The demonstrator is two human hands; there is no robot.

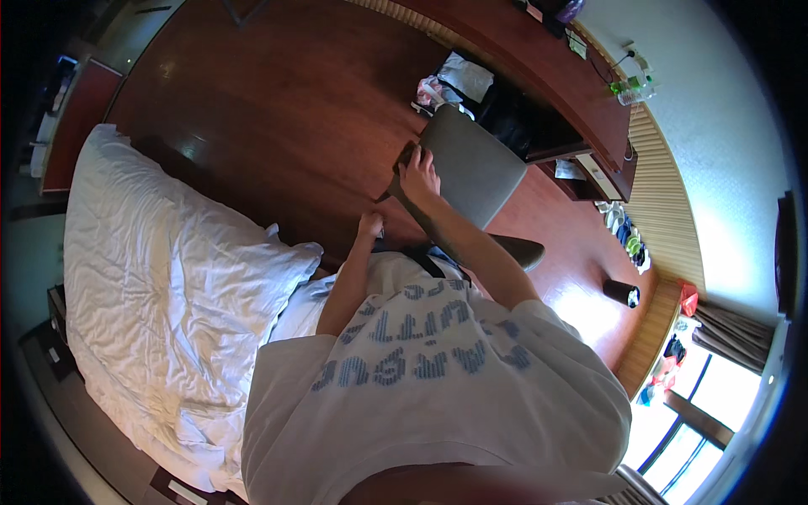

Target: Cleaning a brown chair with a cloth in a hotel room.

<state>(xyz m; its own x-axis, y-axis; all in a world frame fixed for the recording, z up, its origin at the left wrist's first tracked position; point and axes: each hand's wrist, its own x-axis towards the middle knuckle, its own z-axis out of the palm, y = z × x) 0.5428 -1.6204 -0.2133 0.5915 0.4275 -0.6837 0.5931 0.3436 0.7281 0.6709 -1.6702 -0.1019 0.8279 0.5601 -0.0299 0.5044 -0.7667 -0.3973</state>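
A chair (476, 167) with grey upholstery stands on the floor in front of me. My right hand (420, 175) lies at its near left edge, fingers curled over a dark part there. That dark part is mostly covered by the hand, so its kind is unclear. Lower and to the left, my left hand (371, 225) is curled like a fist beside my body, apart from the chair. Something small and pale shows at its edge, but what it is cannot be told. A crumpled white duvet (170, 303) covers the bed to my left.
A long reddish-brown desk (555, 82) runs along the wall, with plastic bottles (636, 91) on it. Under it lie bags and cloth (451, 88). Shoes (622, 230) line the wall, near a black bin (620, 293). Dark reddish floor (271, 107) stretches between bed and desk.
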